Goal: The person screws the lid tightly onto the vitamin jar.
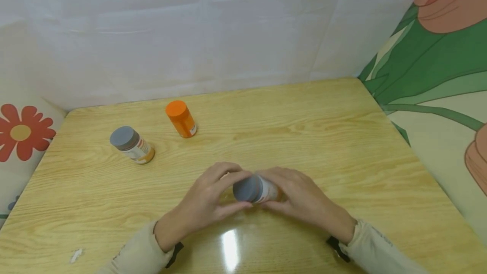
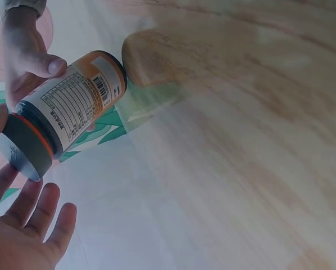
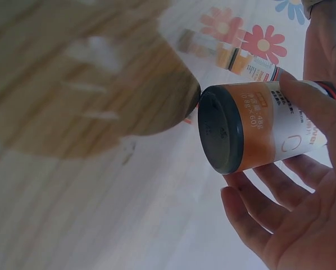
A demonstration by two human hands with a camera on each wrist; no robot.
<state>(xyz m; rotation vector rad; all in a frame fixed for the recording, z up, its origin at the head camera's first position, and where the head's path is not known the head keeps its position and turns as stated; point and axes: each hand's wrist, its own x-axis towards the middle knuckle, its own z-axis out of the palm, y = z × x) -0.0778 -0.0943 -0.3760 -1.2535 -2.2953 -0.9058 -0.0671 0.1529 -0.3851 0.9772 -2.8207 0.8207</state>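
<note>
A pill bottle [image 1: 269, 190] with a white and orange label is held between both hands near the front middle of the table. It is tilted, its grey cap [image 1: 245, 188] towards the left hand. My left hand [image 1: 207, 193] pinches the cap between thumb and fingers; the other fingers are spread in the left wrist view. Around the labelled body [image 3: 269, 124] curl the thumb and fingers of my right hand [image 1: 302, 195]. The bottle's dark base [image 3: 218, 129] meets its reflection at the glossy tabletop, so its lower edge is on or very near the surface.
Another grey-capped bottle [image 1: 131, 143] stands at the left of the wooden table [image 1: 304, 126]. Behind it, slightly right, is an orange bottle [image 1: 181, 119] with an orange lid. A white cloth [image 1: 190, 33] hangs along the back edge; a small white mark [image 1: 76, 255] shows at front left.
</note>
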